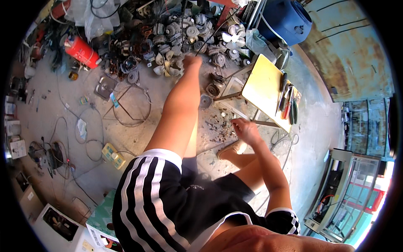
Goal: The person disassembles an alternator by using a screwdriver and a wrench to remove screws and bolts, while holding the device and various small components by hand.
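My left hand (192, 61) is stretched far forward at the edge of a heap of old electric motors (192, 32). Its fingers are blurred and turned away. A thin dark line, a cord or rod, runs up and right from beside it; whether it is held I cannot tell. Just left of that hand lies a dusty cream fan blade (168, 64), and a white fan blade (234, 36) sits farther right in the heap. My right hand (247, 131) hangs in front of the yellow-topped stool (262, 84), its fingers curled in; anything inside them is hidden.
Pliers and other hand tools (287, 101) lie on the stool. A wire ring stand (133, 106), a red cylinder (82, 52) and a power strip (113, 155) with cables occupy the floor at left. Small debris (221, 127) lies near my foot. A blue drum (285, 21) stands at back right.
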Available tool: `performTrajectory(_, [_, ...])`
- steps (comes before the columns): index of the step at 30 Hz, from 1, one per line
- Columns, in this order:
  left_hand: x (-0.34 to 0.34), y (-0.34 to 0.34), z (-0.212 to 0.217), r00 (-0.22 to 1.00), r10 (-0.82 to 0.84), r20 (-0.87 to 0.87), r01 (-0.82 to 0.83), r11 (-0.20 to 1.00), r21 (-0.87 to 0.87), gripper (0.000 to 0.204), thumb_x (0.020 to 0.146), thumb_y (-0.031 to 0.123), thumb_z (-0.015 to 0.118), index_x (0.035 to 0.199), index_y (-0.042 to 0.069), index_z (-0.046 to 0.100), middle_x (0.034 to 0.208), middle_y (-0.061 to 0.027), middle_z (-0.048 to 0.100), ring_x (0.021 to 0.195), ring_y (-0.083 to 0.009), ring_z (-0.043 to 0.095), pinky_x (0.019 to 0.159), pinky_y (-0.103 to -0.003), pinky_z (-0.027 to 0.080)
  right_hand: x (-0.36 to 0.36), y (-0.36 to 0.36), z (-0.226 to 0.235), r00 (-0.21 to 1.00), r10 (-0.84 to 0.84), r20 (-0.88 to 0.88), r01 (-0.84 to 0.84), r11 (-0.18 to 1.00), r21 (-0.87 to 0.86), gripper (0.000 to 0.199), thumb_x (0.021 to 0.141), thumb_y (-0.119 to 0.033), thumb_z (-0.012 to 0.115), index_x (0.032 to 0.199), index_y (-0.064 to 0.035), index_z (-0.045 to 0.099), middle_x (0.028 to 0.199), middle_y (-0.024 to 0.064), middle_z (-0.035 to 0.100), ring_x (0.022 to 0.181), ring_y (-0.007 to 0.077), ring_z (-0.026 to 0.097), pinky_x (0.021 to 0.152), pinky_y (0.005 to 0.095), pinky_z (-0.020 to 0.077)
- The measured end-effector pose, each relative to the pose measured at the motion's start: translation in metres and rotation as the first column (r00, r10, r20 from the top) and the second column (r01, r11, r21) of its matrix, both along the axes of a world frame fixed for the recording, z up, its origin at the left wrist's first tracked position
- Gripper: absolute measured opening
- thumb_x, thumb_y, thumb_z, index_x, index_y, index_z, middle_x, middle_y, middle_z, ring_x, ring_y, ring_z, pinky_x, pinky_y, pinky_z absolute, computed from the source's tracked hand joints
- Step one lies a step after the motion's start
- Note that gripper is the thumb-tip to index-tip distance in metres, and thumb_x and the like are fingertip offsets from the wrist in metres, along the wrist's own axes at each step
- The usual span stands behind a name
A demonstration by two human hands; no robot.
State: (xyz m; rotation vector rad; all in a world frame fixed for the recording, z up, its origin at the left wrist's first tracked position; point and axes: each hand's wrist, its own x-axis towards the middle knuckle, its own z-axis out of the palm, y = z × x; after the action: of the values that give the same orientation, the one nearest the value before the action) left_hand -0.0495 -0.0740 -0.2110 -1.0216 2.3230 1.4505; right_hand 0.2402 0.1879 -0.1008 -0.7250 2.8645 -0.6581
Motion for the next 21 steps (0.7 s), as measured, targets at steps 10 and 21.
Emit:
performTrajectory(10, [-0.083, -0.102, -0.096, 0.989, 0.096, 0.11, -0.078, 0.985, -0.155, 0.055, 0.083, 0.035, 0.064, 0.131, 0.01, 0.053, 0.127, -0.018, 0.057, 0.107, -0.035, 0.06, 0.088, -0.048, 0.051, 0.005, -0.028, -0.052, 0.843, 0.049, 0.536, -0.126, 0.986, 0.109, 0.043, 0.082, -0.03, 0.063, 0.118, -0.008, 0.057, 0.103, 0.0163, 0.062, 0.095, 0.0356, 0.061, 0.082, 0.0452, 0.0489])
performTrajectory(21, [-0.24, -0.168, -0.195, 0.928, 0.337, -0.156, -0.299, 0.927, 0.227, 0.094, 0.072, 0.068, 0.063, 0.142, 0.01, 0.038, 0.141, -0.0129, 0.043, 0.129, -0.0314, 0.041, 0.104, -0.046, 0.034, -0.044, -0.002, -0.055, 0.777, -0.284, 0.563, 0.185, 0.956, 0.227, 0.052, 0.079, -0.028, 0.07, 0.122, -0.0058, 0.054, 0.109, 0.019, 0.06, 0.105, 0.038, 0.056, 0.091, 0.0462, 0.0437])
